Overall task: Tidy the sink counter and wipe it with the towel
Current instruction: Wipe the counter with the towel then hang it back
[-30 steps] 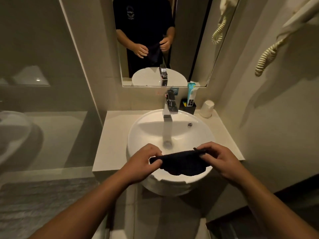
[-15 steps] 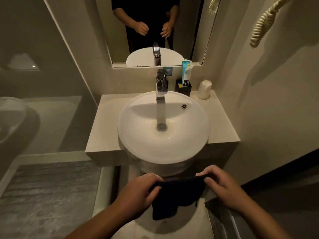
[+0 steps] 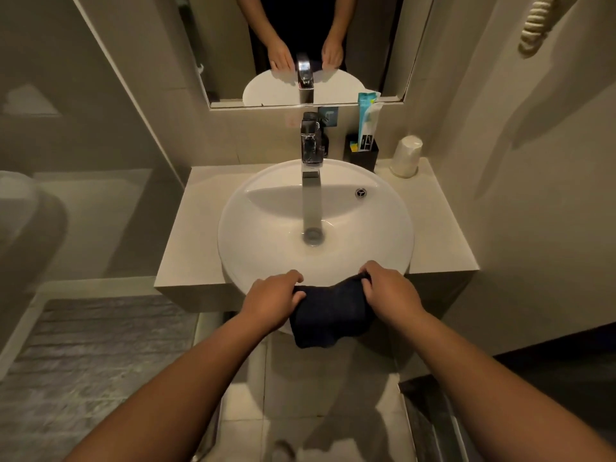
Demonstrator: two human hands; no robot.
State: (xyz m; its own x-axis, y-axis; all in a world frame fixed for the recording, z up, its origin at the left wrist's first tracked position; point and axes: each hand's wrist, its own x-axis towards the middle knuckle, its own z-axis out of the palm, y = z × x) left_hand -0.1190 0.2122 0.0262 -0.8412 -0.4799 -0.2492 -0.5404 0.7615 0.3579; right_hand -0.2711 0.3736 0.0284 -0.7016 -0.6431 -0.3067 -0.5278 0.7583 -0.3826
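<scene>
A dark towel (image 3: 330,315) hangs between my two hands at the front rim of the round white basin (image 3: 266,248). My left hand (image 3: 271,300) grips its left end, and my right hand (image 3: 390,293) grips its right end. The towel's top edge lies against the basin's front rim and the rest droops below it. The basin sits on a beige counter (image 3: 186,235). At the counter's back right stand a black holder (image 3: 361,155) with a teal toothpaste tube (image 3: 366,121) and an upturned white cup (image 3: 405,156).
A chrome tap (image 3: 311,151) rises behind the basin, under a mirror (image 3: 300,45) that reflects my hands. A coiled cord (image 3: 533,25) hangs on the right wall. A glass partition stands at the left, with a grey mat (image 3: 83,355) on the floor.
My hands have brought the towel up and forward from below the basin to its front rim. The view has tilted further down over the sink.
</scene>
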